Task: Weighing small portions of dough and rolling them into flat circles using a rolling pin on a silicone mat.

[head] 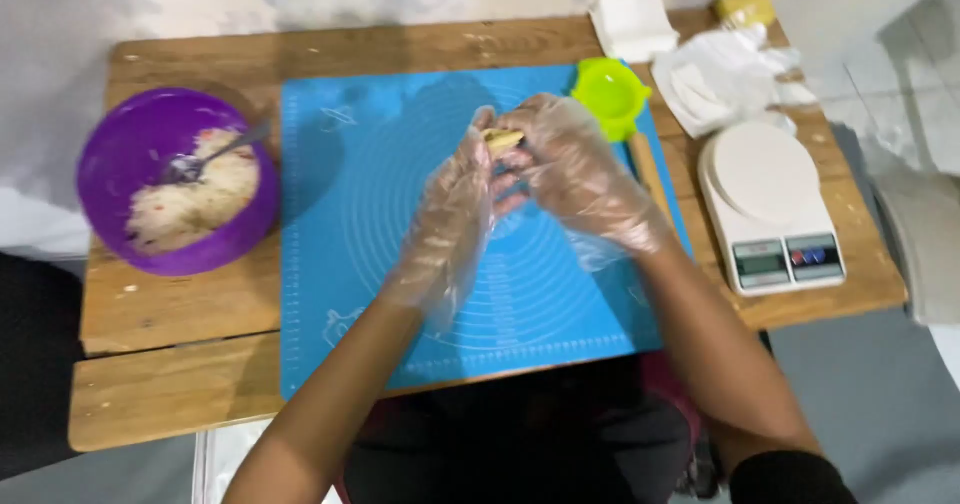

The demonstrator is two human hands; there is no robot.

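Both hands wear clear plastic gloves and meet above the blue silicone mat point(340, 214). My left hand point(452, 214) and my right hand point(575, 169) pinch a small pale piece of dough point(503, 140) between their fingertips. The dough is held off the mat, and most of it is hidden by the fingers. A green plastic dumpling mould point(610, 94) lies at the mat's far right corner, just beyond my right hand.
A purple bowl point(130, 144) of pale filling with a spoon point(215, 154) stands at the left of the wooden table point(180, 364). At the right are a white kitchen scale point(770, 209), a wooden rolling pin point(650, 169), white papers and plastic wrap point(720, 74).
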